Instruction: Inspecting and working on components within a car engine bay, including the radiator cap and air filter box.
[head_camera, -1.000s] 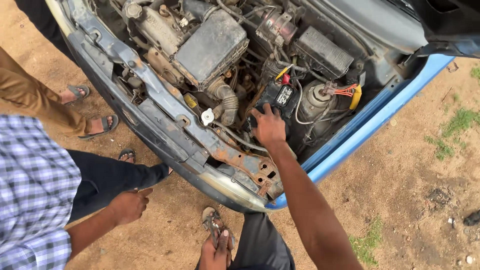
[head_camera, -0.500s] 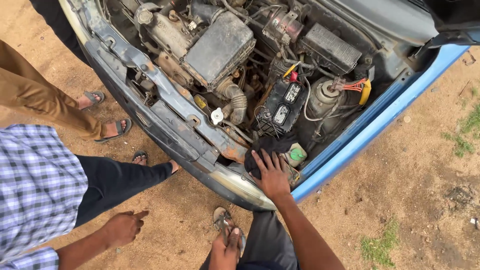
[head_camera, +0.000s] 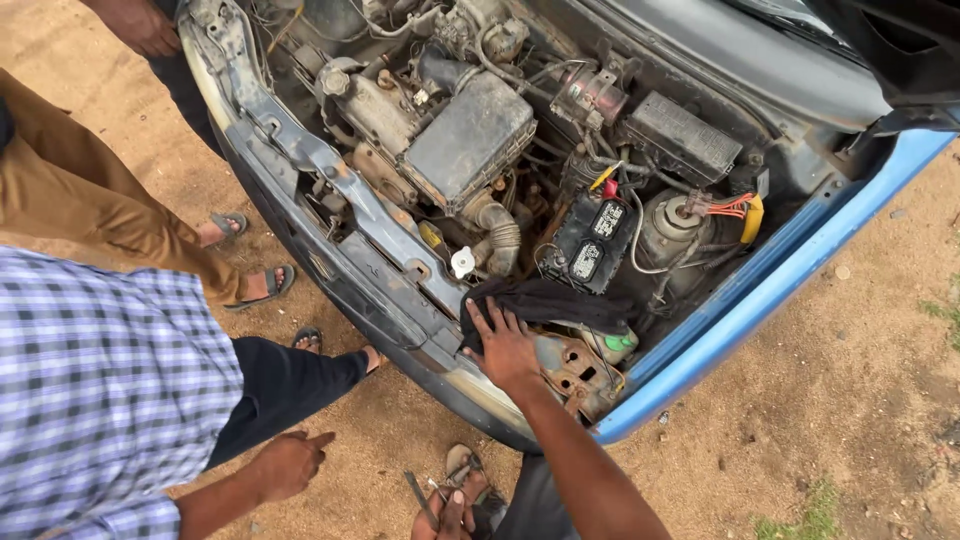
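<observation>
Head view, looking down into an open engine bay (head_camera: 520, 180) of a blue car standing on sandy ground.

The right hand (head_camera: 503, 345) lies flat with its fingers spread on the near end of a black cloth (head_camera: 560, 300). It presses the cloth rather than clamping it; the palm rests on the front edge of the bay, on the rusty metal panel (head_camera: 575, 370) beside it. The cloth is draped along that front edge, just in front of the battery (head_camera: 590, 240) and over a tank with a green cap (head_camera: 620, 342).

The left hand (head_camera: 445, 515) is low at the bottom edge, closed on pliers (head_camera: 425, 497), whose dark handles stick up and to the left above a sandalled foot (head_camera: 470, 470). How tightly the fingers wrap them cannot be told, as the hand is cut off by the frame.

To the left, another person in a checked shirt (head_camera: 100, 390) holds a hand (head_camera: 290, 462) loosely curled above the ground, well apart from the car. Further left stand legs in brown trousers (head_camera: 90, 200) and sandals.
</observation>
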